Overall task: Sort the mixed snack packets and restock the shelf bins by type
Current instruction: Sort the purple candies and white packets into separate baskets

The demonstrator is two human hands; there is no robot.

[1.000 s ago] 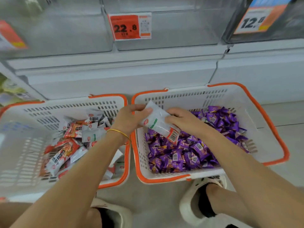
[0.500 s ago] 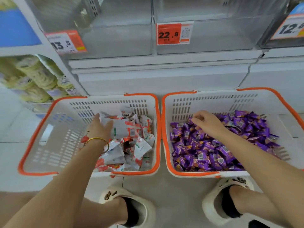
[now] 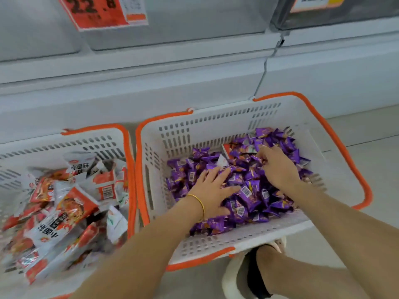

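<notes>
Right basket (image 3: 216,130): both your hands are in it, on a heap of purple packets (image 3: 248,197) that point every way.
Left hand (image 3: 212,188): fingers spread, palm flat on the purple heap.
Right hand (image 3: 278,167): beyond and right of your left hand, fingers curled down into the heap; you cannot tell whether they pinch anything.
Stray packet (image 3: 226,150): a red-and-white corner just left of your right fingertips, mostly buried, long axis hidden.
Left basket (image 3: 64,143): left of your left hand, holding red-and-white packets (image 3: 75,203) at mixed angles; the big top one runs far-right to near-left.
</notes>
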